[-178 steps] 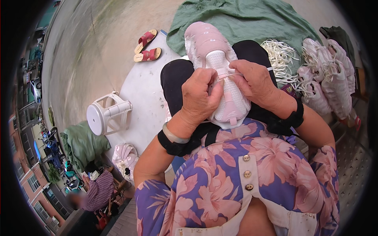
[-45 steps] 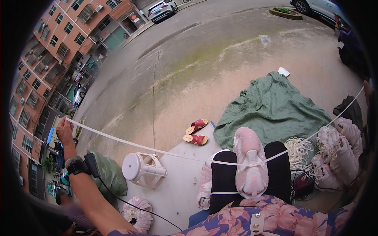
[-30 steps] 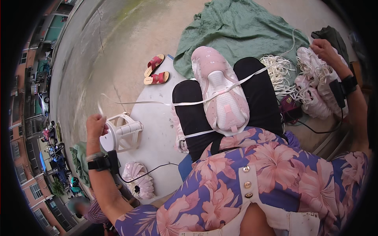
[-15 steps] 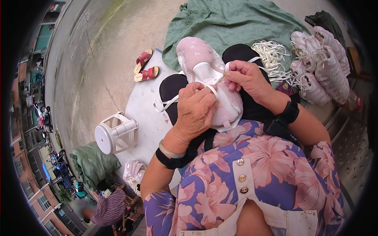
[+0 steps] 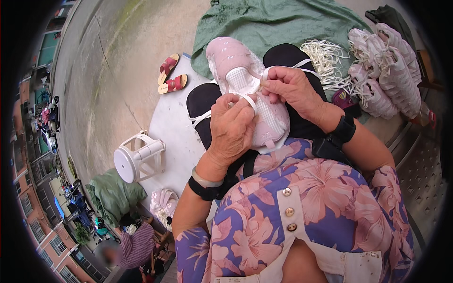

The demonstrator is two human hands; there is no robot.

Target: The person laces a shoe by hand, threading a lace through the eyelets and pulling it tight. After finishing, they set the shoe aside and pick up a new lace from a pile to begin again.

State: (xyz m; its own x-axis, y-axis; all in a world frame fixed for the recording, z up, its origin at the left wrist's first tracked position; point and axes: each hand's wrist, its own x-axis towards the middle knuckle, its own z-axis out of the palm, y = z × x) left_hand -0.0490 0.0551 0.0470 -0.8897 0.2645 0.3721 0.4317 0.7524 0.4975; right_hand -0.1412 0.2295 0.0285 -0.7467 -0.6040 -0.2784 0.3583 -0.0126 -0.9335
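the pink shoe (image 5: 245, 89) lies on my lap, under both grips. my right hand (image 5: 295, 89) pinches the white lace (image 5: 250, 100) end at an eyelet; my left hand (image 5: 231, 127) presses on the lace beside it. i judge i am threading; next needs a pull outward. open room is left, toward the white stool (image 5: 137, 158).

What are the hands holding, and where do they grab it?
Both hold the white lace on the pink shoe: right hand pinches its end, left hand grips a stretch over the shoe's middle.
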